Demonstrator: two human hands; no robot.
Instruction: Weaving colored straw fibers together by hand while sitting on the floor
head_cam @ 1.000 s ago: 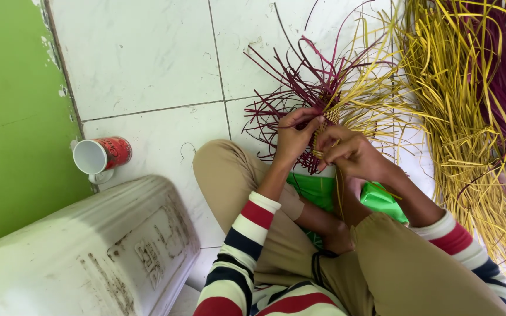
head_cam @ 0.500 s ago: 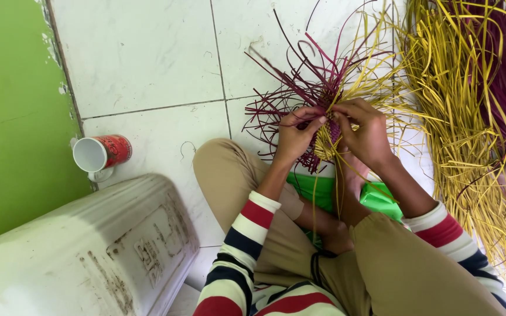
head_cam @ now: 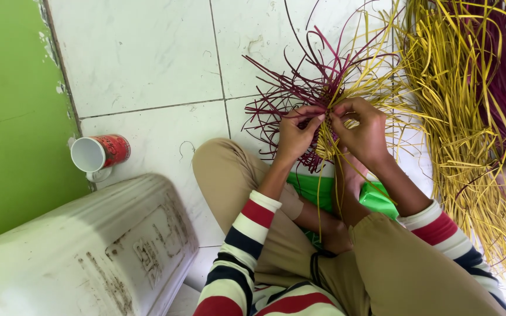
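I sit cross-legged on a white tiled floor with a small woven piece (head_cam: 327, 136) of yellow and maroon strips held above my knees. My left hand (head_cam: 297, 131) pinches the maroon strips at its left edge. My right hand (head_cam: 363, 130) grips the yellow strips at its right edge, fingertips almost touching the left hand's. Loose maroon strands (head_cam: 282, 93) fan out to the left and up, and yellow strands (head_cam: 376, 70) fan up and to the right. A green sheet (head_cam: 314, 188) lies under my legs.
A big heap of yellow strips (head_cam: 464, 129) with maroon ones mixed in lies on the floor at the right. A red and white mug (head_cam: 99, 153) lies on its side by the green wall (head_cam: 13, 117). A white plastic container (head_cam: 83, 251) stands at lower left.
My right hand has risen from low beside the weave to its top edge, meeting my left hand. The strands have shifted slightly.
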